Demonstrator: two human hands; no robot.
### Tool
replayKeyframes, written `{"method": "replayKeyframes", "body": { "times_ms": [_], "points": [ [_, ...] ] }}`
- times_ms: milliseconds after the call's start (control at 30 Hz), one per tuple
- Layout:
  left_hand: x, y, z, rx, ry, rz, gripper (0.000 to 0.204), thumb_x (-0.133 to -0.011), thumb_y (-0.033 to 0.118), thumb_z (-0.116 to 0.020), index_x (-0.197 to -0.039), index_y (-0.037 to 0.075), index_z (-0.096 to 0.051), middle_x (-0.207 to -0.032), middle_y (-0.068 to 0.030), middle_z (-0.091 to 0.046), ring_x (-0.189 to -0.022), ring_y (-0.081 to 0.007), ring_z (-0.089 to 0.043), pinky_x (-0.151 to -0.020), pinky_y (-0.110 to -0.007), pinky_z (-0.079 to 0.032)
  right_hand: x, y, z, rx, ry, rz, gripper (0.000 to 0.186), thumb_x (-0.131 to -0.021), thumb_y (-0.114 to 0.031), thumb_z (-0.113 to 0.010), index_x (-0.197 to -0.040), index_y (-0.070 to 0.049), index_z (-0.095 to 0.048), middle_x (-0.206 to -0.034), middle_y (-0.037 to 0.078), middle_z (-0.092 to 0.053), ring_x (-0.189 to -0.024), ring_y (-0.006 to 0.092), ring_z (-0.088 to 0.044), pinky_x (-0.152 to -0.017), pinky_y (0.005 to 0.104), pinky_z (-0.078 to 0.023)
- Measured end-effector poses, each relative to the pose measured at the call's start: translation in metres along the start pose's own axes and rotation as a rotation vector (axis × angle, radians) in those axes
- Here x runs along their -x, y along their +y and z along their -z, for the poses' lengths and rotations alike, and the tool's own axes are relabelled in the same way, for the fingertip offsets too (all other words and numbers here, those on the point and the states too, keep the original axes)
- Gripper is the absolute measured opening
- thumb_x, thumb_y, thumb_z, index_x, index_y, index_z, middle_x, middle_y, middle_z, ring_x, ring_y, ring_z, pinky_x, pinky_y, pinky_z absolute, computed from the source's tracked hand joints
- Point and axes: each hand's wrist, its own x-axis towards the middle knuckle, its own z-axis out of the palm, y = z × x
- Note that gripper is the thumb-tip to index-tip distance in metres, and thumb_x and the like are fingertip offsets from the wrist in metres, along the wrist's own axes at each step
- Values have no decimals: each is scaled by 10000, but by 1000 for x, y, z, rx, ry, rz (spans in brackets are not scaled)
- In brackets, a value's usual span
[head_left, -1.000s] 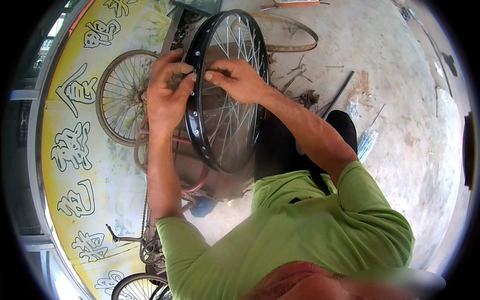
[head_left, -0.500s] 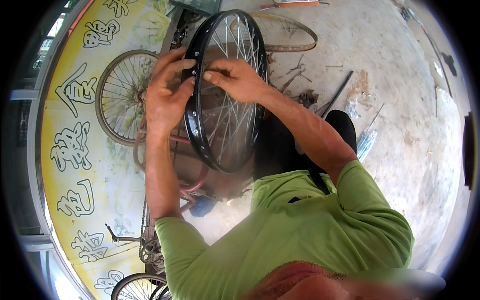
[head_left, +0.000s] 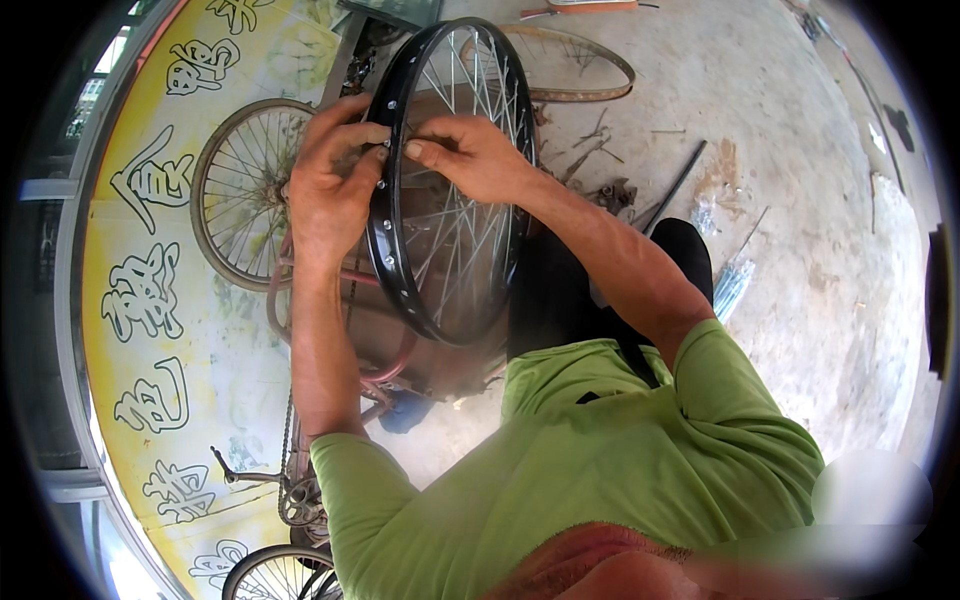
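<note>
Head view: clear-looking packet [head_left: 735, 285] of thin rods on the floor [head_left: 800, 250], well right of the black rim [head_left: 380, 240]; smaller clear bag [head_left: 704, 215] also right of the rim, contents too small to tell. Rim is laced with spokes [head_left: 484, 75], standing tilted before the person's legs. Left hand [head_left: 335, 190] at the rim's outer face, thumb and forefinger nearly together; can't tell if they grip a nipple. Right hand [head_left: 475, 165] half curled at the rim's inner side, thumb near forefinger; hold can't be told. Versus half a second ago, left thumb and forefinger sit closer together; right hand about the same. Old bicycle wheel [head_left: 272, 195] left of the rim, rusty bare hoop [head_left: 580, 96] beyond it, dark rod [head_left: 678, 185] to its right. Rim partly blocks the reddish frame [head_left: 395, 365] below.
</note>
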Motion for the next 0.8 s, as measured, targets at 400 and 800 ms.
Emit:
{"method": "replayKeyframes", "body": {
  "times_ms": [400, 800],
  "points": [
    [-3, 3, 0, 117, -45, 38, 194, -830, -80, -677, -998, 15, -704, -1356, -131, -601, -1247, -254, -583, -1045, -338, -442, 2, -1, 1, -27, 29, 54, 259, -982, -272, -680, -1024, -17, -702, -774, 95, -680, -701, 150, -614, -649, 326, -499],
    [-4, 11, -1, 154, -63, 95, 245, -851, -140, -583, -1027, -12, -695, -1391, -148, -565, -1290, -255, -547, -1054, -339, -440, 2, 3, 1, 5, 47, 126, 298, -976, -308, -687, -997, -11, -698, -738, 124, -660, -667, 197, -607, -644, 352, -498]
  ]
}}
